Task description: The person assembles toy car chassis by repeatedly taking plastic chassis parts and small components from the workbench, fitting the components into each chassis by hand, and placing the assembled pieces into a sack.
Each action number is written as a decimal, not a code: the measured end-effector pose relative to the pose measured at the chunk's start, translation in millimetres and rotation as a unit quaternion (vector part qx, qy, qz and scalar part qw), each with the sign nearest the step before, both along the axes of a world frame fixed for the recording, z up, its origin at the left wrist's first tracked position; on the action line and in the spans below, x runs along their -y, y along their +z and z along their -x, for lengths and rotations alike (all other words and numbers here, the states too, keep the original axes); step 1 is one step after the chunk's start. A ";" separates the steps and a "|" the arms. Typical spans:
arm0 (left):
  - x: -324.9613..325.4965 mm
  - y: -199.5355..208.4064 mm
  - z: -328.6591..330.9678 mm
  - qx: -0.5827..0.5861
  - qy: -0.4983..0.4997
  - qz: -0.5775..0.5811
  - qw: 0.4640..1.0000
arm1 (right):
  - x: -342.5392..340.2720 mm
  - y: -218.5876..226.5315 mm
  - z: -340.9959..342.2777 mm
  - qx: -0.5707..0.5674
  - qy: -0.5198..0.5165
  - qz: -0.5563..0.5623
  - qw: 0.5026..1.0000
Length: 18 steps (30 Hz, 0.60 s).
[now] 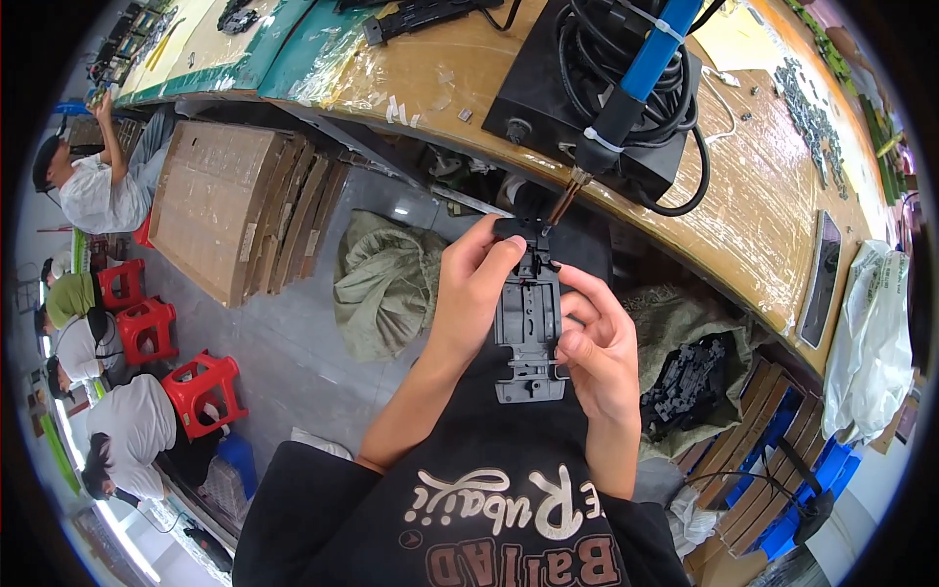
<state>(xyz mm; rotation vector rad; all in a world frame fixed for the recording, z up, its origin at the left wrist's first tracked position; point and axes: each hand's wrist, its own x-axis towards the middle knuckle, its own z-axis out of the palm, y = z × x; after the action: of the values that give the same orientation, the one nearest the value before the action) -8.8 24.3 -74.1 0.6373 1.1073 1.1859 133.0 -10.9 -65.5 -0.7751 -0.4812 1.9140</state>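
A black plastic toy car chassis (529,328) is held out in front of my chest, its long side pointing away from me. My left hand (473,289) grips the far left part, thumb pressed on top. At the right edge, my right hand (599,342) steadies it with thumb and forefinger, the other fingers curled. Just beyond the chassis's far end are the copper-coloured prongs (565,201) of a blue-and-black rod-shaped tool (641,73). Whether the prongs touch the chassis, I cannot tell.
A black box (548,108) with coiled cables sits on the wooden workbench (430,73). Below it, a sack (685,391) holds dark plastic parts. Flattened cardboard boxes (210,205), a green-grey sack (386,279) and red stools (203,391) stand left. Several people sit farther left.
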 end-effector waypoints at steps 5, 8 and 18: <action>1.1 -5.9 3.8 -0.012 -0.018 -0.030 0.999 | 1.5 -5.4 -0.8 0.009 0.005 0.001 1.000; 3.0 -13.4 7.6 -0.040 -0.036 -0.070 0.996 | 5.5 -14.2 -0.2 0.005 0.019 0.023 1.000; 23.2 -23.1 1.9 -0.031 -0.063 -0.068 0.995 | 28.0 -29.0 -5.7 0.062 0.033 0.011 0.997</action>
<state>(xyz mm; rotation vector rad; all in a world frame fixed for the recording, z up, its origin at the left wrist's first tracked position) -10.7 1.1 -97.2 0.8423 1.0283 1.1460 138.7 -38.9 -94.5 -0.9072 -0.5686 1.9428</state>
